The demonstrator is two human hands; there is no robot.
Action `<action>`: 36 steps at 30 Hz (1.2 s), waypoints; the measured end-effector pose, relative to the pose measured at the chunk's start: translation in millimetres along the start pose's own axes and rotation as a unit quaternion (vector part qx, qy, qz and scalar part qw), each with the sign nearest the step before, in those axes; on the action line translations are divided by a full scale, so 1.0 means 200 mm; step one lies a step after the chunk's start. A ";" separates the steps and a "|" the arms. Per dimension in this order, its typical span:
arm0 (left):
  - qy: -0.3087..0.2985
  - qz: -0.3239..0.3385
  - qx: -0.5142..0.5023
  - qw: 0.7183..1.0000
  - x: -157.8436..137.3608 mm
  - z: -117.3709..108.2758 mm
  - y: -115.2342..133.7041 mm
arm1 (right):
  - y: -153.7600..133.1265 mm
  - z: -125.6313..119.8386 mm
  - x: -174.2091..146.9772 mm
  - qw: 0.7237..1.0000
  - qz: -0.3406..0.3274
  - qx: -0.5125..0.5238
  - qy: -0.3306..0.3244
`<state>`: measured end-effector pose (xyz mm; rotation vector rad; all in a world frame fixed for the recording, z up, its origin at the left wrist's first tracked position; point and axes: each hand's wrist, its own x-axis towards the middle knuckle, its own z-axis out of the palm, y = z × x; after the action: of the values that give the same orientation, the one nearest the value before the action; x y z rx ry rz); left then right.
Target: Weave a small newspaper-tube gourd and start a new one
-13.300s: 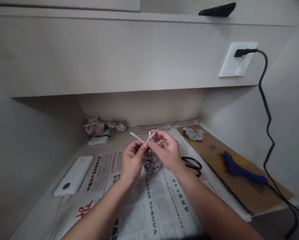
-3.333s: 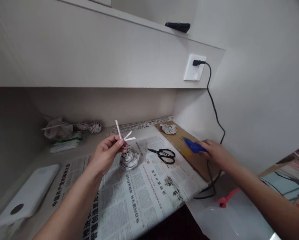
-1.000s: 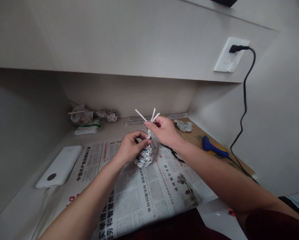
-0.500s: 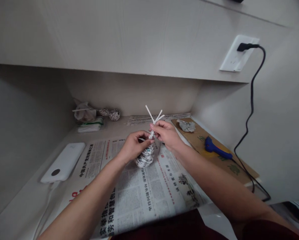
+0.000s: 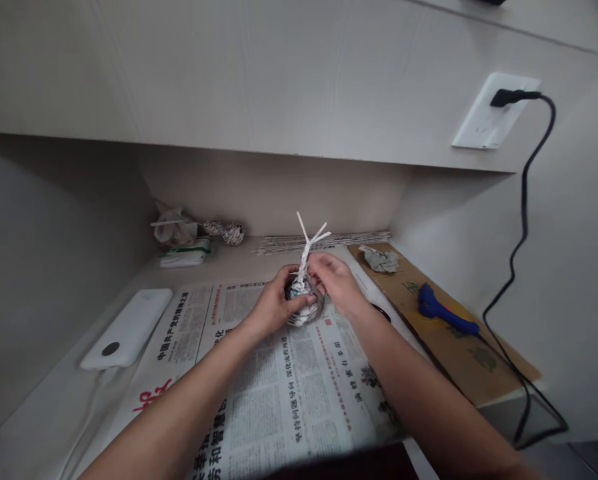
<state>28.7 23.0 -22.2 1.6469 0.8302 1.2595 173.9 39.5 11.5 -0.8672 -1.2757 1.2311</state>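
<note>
A rounded piece woven from printed paper strips [image 5: 303, 317] stands upright over the newspaper. From its top rises a braided paper stem [image 5: 304, 261], which splits into three loose white ends. My left hand [image 5: 276, 301] wraps the body from the left, thumb across its front. On the other side, the bent fingers of my right hand [image 5: 333, 277] close in at the foot of the stem; their tips are partly hidden, and they seem to pinch the woven piece there.
Newspaper [image 5: 263, 400] covers the tabletop. Left lies a white power bank [image 5: 129, 327] with a cable. At the back are a woven paper gourd [image 5: 226, 231], a plastic bag [image 5: 176, 227] and thin paper sticks [image 5: 279, 244]. A blue glue gun [image 5: 446, 312] and crumpled paper [image 5: 380, 259] rest on cardboard [image 5: 483, 360].
My right hand has slid down from the top of the braid to its foot. My left hand has shifted lower, from the neck onto the woven body. The view has moved slightly.
</note>
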 end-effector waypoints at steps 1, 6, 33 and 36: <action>0.000 -0.002 -0.013 1.000 0.00 0.00 -0.01 | 0.03 -0.01 -0.01 0.999 -0.013 -0.045 -0.028; 0.014 -0.001 0.067 0.998 -0.01 -0.01 -0.07 | 0.14 -0.06 -0.03 0.994 -0.041 -0.104 0.000; 0.069 -0.116 -0.044 0.990 -0.03 0.07 -0.06 | 0.12 -0.06 -0.08 0.982 -0.039 -0.182 0.026; 0.016 -0.219 -0.237 0.946 -0.04 0.08 -0.02 | 0.13 -0.08 -0.04 0.993 -0.004 -0.101 0.061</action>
<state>42.7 13.0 -30.8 0.9922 0.7825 1.0641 186.6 38.5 -18.0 -1.0649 -1.3182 1.0388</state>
